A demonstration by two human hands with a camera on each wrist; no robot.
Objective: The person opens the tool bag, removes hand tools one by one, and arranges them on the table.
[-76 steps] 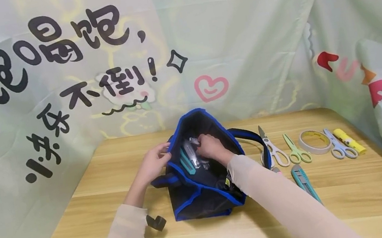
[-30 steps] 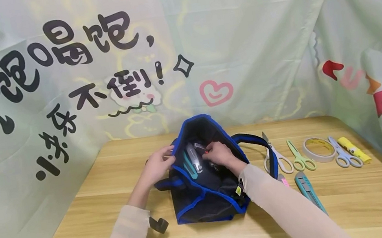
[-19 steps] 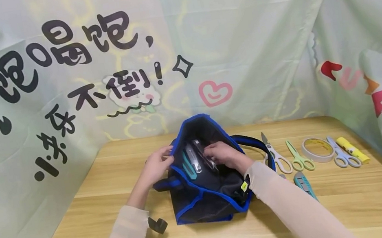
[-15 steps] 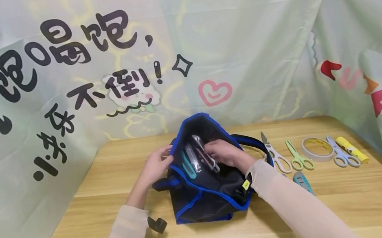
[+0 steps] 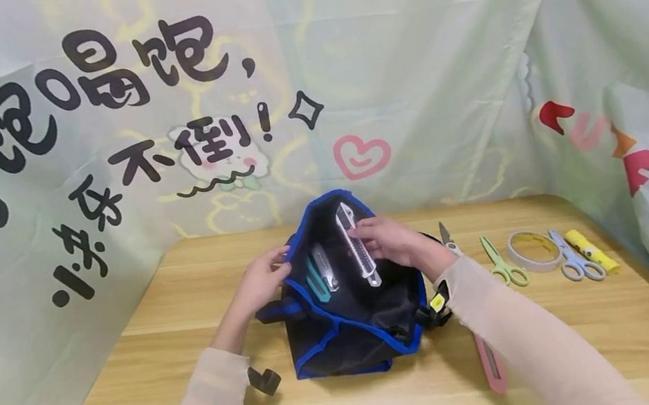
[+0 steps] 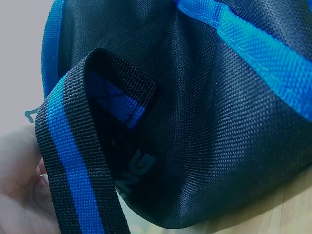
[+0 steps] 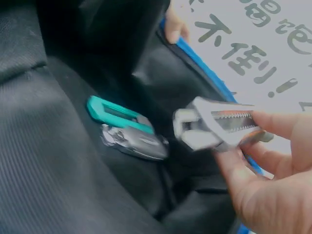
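Observation:
A black fabric bag [image 5: 335, 358] with blue edging gapes open on the table. At its left rim, my left hand [image 5: 261, 280] grips the blue edge between thumb and fingers. My right hand [image 5: 393, 241] pinches a silver utility knife [image 5: 359, 250] over the bag's mouth, its slotted body tilted. In the right wrist view, thumb and fingers grasp the rear part of that knife [image 7: 214, 124]. Deeper inside lie a teal cutter [image 7: 109, 113] and a silver-grey knife-like tool [image 7: 144, 144], side by side. A black-and-blue handle strap [image 6: 73, 161] loops beside the left hand.
Right of the bag lie green scissors [image 5: 504, 265], a tape roll [image 5: 515, 256], blue scissors [image 5: 579, 262] and a yellow cylinder [image 5: 593, 252]. White-handled scissors [image 5: 446, 237] and a pink cutter [image 5: 491, 366] are partly covered by the right arm. Printed cloth [image 5: 419, 76] hangs behind the table.
The right hand has taken the silver utility knife up from inside the bag and moved right and up. The right sleeve now hides the teal cutter on the table. The left hand stays at the rim.

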